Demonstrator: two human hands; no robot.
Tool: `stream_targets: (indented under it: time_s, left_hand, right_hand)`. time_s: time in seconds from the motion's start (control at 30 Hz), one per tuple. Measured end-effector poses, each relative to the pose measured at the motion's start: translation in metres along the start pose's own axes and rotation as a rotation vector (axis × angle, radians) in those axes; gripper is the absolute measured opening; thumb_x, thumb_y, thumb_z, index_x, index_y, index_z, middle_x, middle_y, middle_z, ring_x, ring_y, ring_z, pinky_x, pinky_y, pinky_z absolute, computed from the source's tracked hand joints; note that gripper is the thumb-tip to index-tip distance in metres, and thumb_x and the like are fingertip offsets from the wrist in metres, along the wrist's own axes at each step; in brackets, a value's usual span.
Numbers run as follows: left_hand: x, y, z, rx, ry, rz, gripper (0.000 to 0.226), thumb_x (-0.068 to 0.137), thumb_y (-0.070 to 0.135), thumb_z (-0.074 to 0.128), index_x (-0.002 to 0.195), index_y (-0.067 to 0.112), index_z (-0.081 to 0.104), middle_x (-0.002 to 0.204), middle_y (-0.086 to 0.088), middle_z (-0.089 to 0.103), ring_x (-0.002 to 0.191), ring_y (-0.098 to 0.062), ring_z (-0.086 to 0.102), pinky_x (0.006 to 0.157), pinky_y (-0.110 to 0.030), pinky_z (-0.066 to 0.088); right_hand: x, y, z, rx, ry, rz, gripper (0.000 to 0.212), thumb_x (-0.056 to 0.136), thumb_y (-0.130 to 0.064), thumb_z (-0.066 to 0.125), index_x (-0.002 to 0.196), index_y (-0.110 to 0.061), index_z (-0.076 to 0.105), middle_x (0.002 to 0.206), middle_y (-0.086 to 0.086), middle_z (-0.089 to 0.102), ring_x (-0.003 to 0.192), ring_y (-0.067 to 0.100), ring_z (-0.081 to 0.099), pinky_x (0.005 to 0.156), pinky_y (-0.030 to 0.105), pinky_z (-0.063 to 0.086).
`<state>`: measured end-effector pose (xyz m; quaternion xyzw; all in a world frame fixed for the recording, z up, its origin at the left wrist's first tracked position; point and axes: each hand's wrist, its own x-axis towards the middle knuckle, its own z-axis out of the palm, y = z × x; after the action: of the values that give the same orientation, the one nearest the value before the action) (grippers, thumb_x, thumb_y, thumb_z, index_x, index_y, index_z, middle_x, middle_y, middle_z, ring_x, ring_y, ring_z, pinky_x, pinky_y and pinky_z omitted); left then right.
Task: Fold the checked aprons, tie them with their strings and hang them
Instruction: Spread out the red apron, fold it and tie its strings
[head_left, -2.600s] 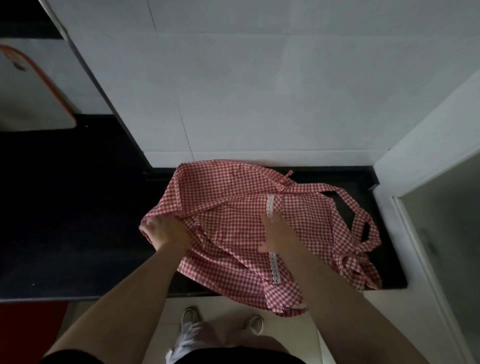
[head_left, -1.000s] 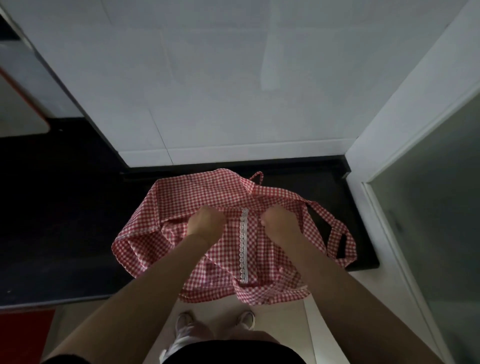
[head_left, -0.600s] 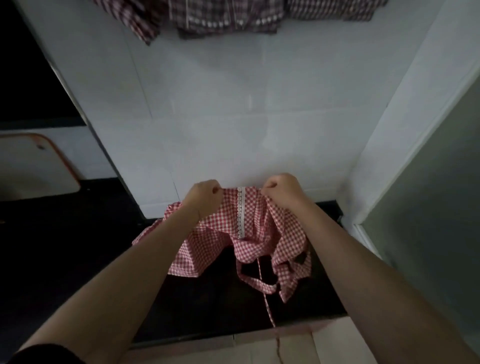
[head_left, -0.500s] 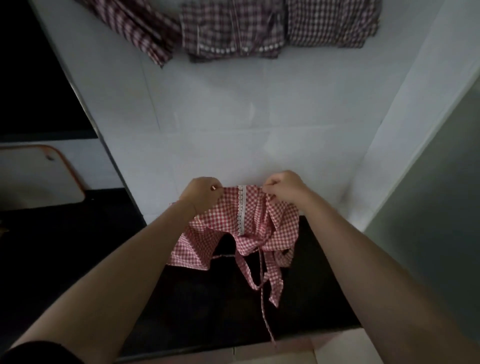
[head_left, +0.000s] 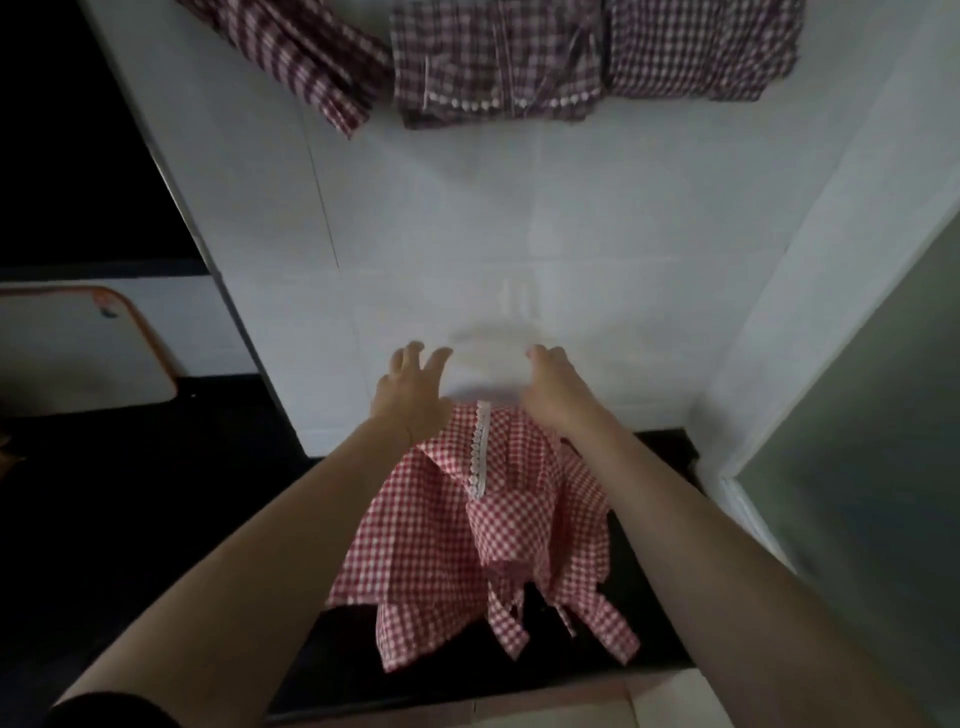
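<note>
Left hand: my left hand (head_left: 413, 397) is raised with fingers spread and straight, gripping nothing.
Right hand: my right hand (head_left: 556, 395) looks loosely open with nothing in it, but motion blur hides the fingertips, so I can only judge it empty.
Apron: the red checked apron (head_left: 483, 540) is below both wrists at about 6 o'clock from the hands. It is unfolded and untied, its lace strip (head_left: 480, 449) is upright, and it appears to be in mid-air over the black counter (head_left: 156, 519).
Risk, heap: I expect it to land crumpled, because nothing is guiding it down.
Risk, edge: the strings (head_left: 566, 613) hang low near the counter's front edge, so their weight could drag the cloth off towards the floor.
Risk, order: hanging cannot come yet, as folding and tying both remain.
Already hung: three checked aprons (head_left: 493, 57) are on the wall at 12 o'clock.
Change: half a second ago both fists pinched the apron's top edge on either side of the lace. Now both have let go and risen above it.
</note>
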<state>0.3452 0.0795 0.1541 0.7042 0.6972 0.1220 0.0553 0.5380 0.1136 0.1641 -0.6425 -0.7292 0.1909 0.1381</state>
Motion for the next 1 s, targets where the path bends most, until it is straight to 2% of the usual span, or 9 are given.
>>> stream_targets:
  time_s: [0.1, 0.17, 0.37, 0.57, 0.63, 0.7, 0.83, 0.9, 1.0]
  left_hand:
    - [-0.028, -0.014, 0.061, 0.027, -0.06, -0.126, 0.044, 0.09, 0.019, 0.051, 0.133, 0.016, 0.046, 0.139, -0.011, 0.039, 0.127, -0.03, 0.038, 0.099, -0.044, 0.042]
    - [-0.06, -0.025, 0.11, 0.032, -0.222, -0.26, 0.037, 0.09, 0.021, 0.049, 0.125, 0.013, 0.05, 0.132, -0.012, 0.045, 0.123, -0.031, 0.044, 0.097, -0.044, 0.043]
    - [-0.127, -0.048, 0.195, -0.024, -0.647, -0.39, 0.067, 0.089, 0.046, 0.06, 0.143, 0.021, 0.029, 0.148, -0.013, 0.031, 0.13, -0.036, 0.042, 0.102, -0.048, 0.042]
    - [-0.145, -0.056, 0.216, 0.097, -0.615, -0.397, 0.089, 0.089, 0.072, 0.038, 0.154, 0.017, 0.013, 0.162, -0.017, 0.008, 0.144, -0.038, 0.021, 0.114, -0.05, 0.027]
    - [-0.144, -0.067, 0.216, 0.166, -0.626, -0.44, 0.102, 0.083, 0.081, 0.032, 0.155, 0.012, 0.009, 0.162, -0.016, 0.007, 0.145, -0.039, 0.02, 0.114, -0.05, 0.023]
    - [-0.139, -0.08, 0.212, 0.245, -0.649, -0.503, 0.105, 0.083, 0.081, 0.033, 0.155, 0.008, 0.011, 0.16, -0.019, 0.016, 0.143, -0.04, 0.023, 0.116, -0.05, 0.021]
    - [-0.125, -0.068, 0.206, 0.25, -0.519, -0.45, 0.069, 0.09, 0.054, 0.052, 0.142, 0.012, 0.036, 0.142, -0.013, 0.04, 0.13, -0.03, 0.041, 0.105, -0.043, 0.039]
    - [-0.125, -0.045, 0.212, 0.183, -0.436, -0.399, 0.059, 0.091, 0.045, 0.057, 0.137, 0.013, 0.038, 0.137, -0.012, 0.042, 0.125, -0.029, 0.042, 0.099, -0.041, 0.043]
    - [-0.135, -0.021, 0.226, 0.1, -0.547, -0.431, 0.09, 0.085, 0.067, 0.055, 0.149, 0.014, 0.019, 0.151, -0.022, 0.024, 0.138, -0.04, 0.027, 0.105, -0.048, 0.041]
  right_hand:
    - [-0.017, 0.029, 0.056, -0.076, -0.132, 0.005, 0.034, 0.097, -0.02, 0.048, 0.128, -0.007, 0.054, 0.131, 0.017, 0.051, 0.12, 0.034, 0.052, 0.098, 0.038, 0.045]
    - [-0.039, 0.056, 0.106, -0.108, -0.21, -0.005, 0.041, 0.098, -0.026, 0.049, 0.134, -0.008, 0.055, 0.138, 0.015, 0.054, 0.125, 0.031, 0.053, 0.106, 0.035, 0.041]
    - [-0.084, 0.118, 0.199, -0.152, -0.474, 0.194, 0.099, 0.077, -0.059, 0.068, 0.152, -0.015, 0.02, 0.154, 0.021, 0.027, 0.139, 0.038, 0.033, 0.116, 0.055, 0.027]
    - [-0.09, 0.16, 0.206, -0.282, -0.563, 0.33, 0.131, 0.067, -0.064, 0.075, 0.154, -0.017, -0.011, 0.159, 0.026, -0.008, 0.146, 0.049, 0.003, 0.115, 0.063, 0.012]
    - [-0.086, 0.186, 0.199, -0.311, -0.508, 0.353, 0.126, 0.068, -0.063, 0.074, 0.155, -0.019, -0.006, 0.159, 0.026, 0.003, 0.146, 0.047, 0.013, 0.116, 0.059, 0.018]
    - [-0.081, 0.209, 0.188, -0.362, -0.423, 0.389, 0.099, 0.081, -0.052, 0.065, 0.156, -0.017, 0.009, 0.158, 0.024, 0.02, 0.142, 0.043, 0.027, 0.117, 0.054, 0.026]
    - [-0.065, 0.194, 0.176, -0.327, -0.221, 0.365, 0.045, 0.098, -0.031, 0.048, 0.136, -0.006, 0.052, 0.141, 0.018, 0.051, 0.129, 0.034, 0.05, 0.112, 0.045, 0.037]
    - [-0.06, 0.165, 0.18, -0.247, -0.178, 0.331, 0.048, 0.097, -0.029, 0.048, 0.14, -0.009, 0.045, 0.142, 0.018, 0.048, 0.128, 0.034, 0.049, 0.108, 0.046, 0.039]
    - [-0.065, 0.143, 0.197, -0.067, -0.297, 0.347, 0.069, 0.096, -0.037, 0.046, 0.153, -0.015, 0.015, 0.152, 0.02, 0.031, 0.135, 0.038, 0.038, 0.111, 0.05, 0.034]
